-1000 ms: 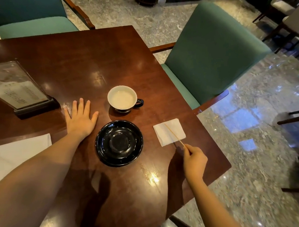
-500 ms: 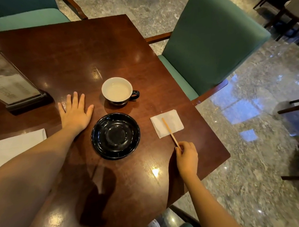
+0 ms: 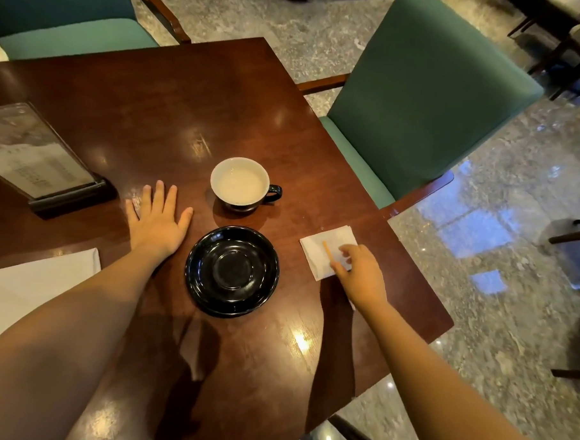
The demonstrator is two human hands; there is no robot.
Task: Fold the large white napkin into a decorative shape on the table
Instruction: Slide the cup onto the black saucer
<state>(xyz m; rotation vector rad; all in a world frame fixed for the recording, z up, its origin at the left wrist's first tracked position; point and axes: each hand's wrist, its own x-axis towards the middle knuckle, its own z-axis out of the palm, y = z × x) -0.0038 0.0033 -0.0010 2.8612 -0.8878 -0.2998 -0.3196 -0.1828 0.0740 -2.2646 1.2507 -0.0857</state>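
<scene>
Head view. Your left hand [image 3: 156, 222] lies flat with fingers spread on the dark polished wooden table [image 3: 177, 108], holding nothing. Your right hand [image 3: 364, 276] is over the small folded white paper napkin [image 3: 341, 236], thumb at the near end of the thin wooden stick [image 3: 326, 250]; whether it pinches or merely touches cannot be told. The large white napkin [image 3: 35, 284] lies flat at near left, untouched. Rest the stick wholly on the paper so it cannot roll, then bring both hands to the large napkin
</scene>
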